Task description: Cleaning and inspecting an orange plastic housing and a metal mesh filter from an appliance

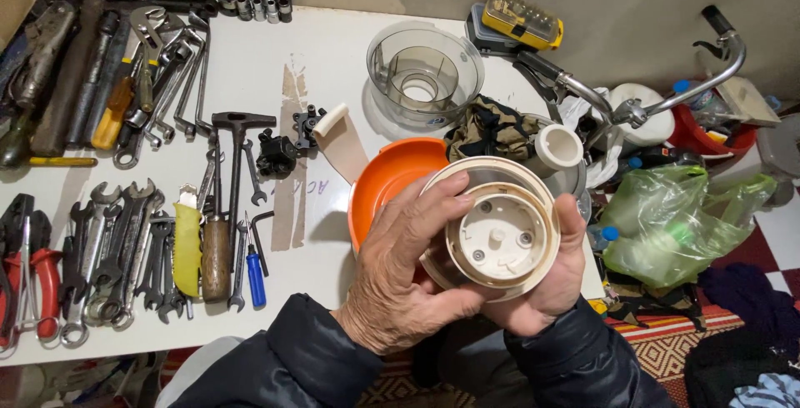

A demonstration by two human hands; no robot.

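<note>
Both my hands hold a round cream plastic appliance base (502, 233), its underside turned up toward me, with screw holes and a small centre hub showing. My left hand (400, 279) wraps its left side, fingers over the rim. My right hand (550, 279) cups it from below and the right, thumb on the rim. Behind it an orange plastic bowl-shaped cover (385, 185) lies on the white table (325, 66).
A clear smoky plastic bowl (423, 75) stands at the table's back. Wrenches (112, 250), a hammer (227, 200), pliers (29, 266) and sockets (254, 0) cover the left side. A yellow bit case (522, 19), a bicycle handlebar (667, 95) and a green plastic bag (679, 225) are to the right.
</note>
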